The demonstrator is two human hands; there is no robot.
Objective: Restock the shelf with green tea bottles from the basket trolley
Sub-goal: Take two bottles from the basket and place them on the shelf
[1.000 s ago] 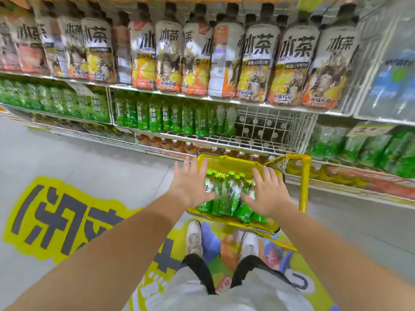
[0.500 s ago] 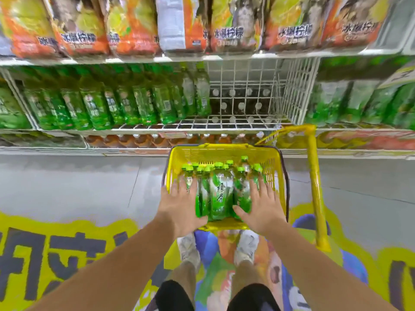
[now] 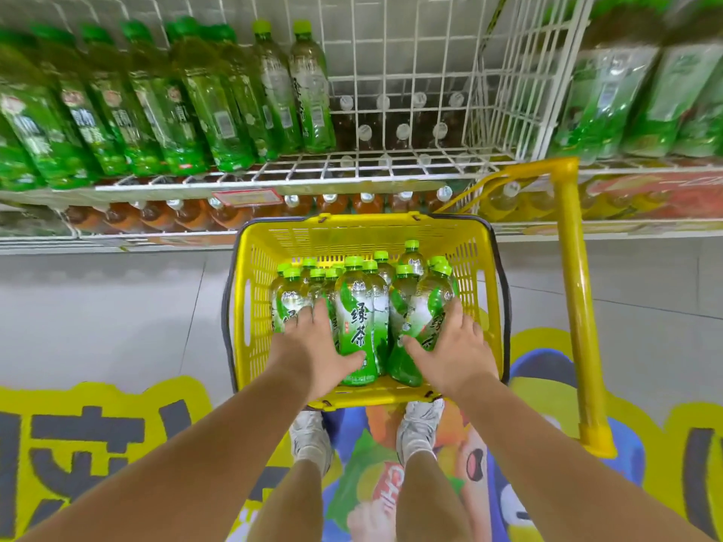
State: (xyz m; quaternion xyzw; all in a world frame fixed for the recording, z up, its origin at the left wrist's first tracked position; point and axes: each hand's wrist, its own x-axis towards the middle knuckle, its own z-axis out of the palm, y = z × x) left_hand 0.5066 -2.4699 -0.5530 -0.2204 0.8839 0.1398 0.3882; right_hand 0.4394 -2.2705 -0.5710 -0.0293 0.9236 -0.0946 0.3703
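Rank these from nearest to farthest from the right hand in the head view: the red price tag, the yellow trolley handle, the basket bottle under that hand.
1. Basket bottle: under the right hand, on the basket's right side.
2. Yellow trolley handle: upright, just to the hand's right.
3. Red price tag: on the shelf edge, ahead and to the left.
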